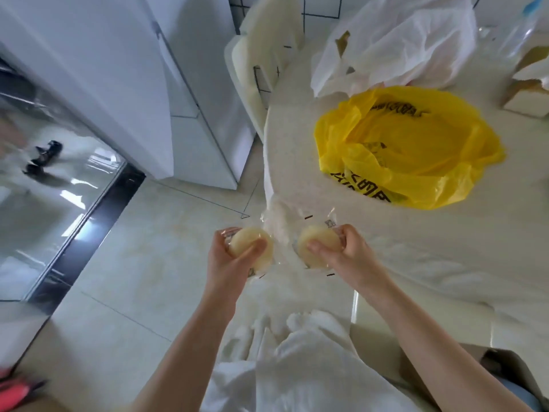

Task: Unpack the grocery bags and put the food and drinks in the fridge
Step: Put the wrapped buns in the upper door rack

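Hands hold one wrapped bun each near the desk edge: left grip clamped on the left bun, right grip clamped on the right bun. Beyond them on the desk lies a yellow bag; the fridge stands left of the desk.

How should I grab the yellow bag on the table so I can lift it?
Take the yellow bag by the crumpled loose plastic at its near edge, coming from above on the person's side. It lies flattened and spread on the table, so there is no firm body to hold; only the bunched folds give a hand something to pinch.
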Demonstrator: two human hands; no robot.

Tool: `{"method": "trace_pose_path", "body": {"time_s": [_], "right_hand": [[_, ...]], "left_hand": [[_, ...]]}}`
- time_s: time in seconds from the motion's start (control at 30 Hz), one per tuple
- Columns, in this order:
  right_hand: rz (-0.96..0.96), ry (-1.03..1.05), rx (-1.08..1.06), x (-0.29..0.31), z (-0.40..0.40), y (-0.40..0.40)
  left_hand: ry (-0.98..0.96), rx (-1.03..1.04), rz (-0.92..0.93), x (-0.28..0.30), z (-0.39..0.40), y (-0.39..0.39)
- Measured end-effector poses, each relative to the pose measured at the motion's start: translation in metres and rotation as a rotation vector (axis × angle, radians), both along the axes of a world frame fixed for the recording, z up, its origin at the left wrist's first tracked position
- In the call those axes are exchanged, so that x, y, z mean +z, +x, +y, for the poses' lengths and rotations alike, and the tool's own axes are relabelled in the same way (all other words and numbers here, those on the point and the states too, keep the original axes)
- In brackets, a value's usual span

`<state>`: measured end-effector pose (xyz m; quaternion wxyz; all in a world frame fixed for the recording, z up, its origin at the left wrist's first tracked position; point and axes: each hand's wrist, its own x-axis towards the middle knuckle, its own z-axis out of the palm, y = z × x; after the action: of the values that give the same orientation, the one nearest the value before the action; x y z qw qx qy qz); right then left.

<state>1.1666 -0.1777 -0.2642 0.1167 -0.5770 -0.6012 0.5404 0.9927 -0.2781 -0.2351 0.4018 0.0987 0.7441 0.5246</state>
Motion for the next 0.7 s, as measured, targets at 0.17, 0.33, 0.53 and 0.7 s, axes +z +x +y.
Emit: {"method": "trace_pose_path", "body": {"time_s": [0.17, 0.33, 0.53, 0.7], "right_hand": [[0.045, 0.036, 0.12, 0.009, -0.043, -0.061], [0.02, 0.02, 0.253, 0.011, -0.109, -0.126], [-0.046, 0.02, 0.356, 0.007, -0.194, -0.197], [-0.06, 0.035, 0.43, -0.003, -0.246, -0.256]], "left_hand": [[0.0, 0.104, 0.002, -0.005, -0.065, -0.042], [0.005, 0.213, -0.024, -0.014, -0.144, -0.094], [-0.006, 0.319, -0.051, -0.023, -0.238, -0.16], [-0.003, 0.407, -0.064, -0.03, -0.292, -0.218]]}}
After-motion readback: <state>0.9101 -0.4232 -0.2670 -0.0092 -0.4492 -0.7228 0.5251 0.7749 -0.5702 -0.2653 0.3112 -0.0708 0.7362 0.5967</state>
